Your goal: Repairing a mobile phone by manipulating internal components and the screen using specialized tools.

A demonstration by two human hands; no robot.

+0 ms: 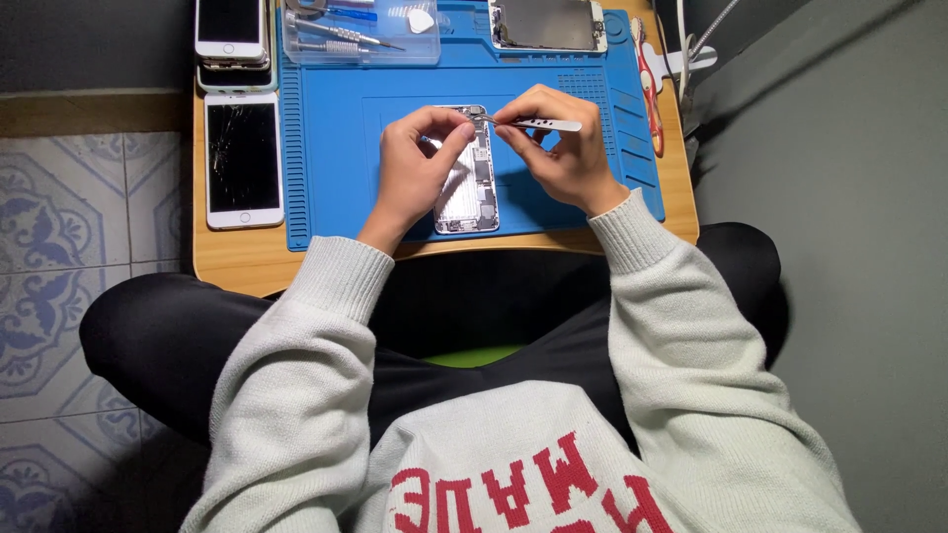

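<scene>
An opened phone body (472,192) with bare circuitry lies on a blue work mat (336,128). My left hand (417,163) rests on its left side, thumb and forefinger pinching at the top edge. My right hand (558,143) holds silver tweezers (538,123) whose tips point left to the phone's top, right beside my left fingertips.
A white phone with a cracked screen (243,160) lies left of the mat, a stack of phones (232,44) behind it. A clear box of tools (357,32) and a detached screen (546,24) sit at the mat's far edge. A red-handled tool (649,89) lies on the right.
</scene>
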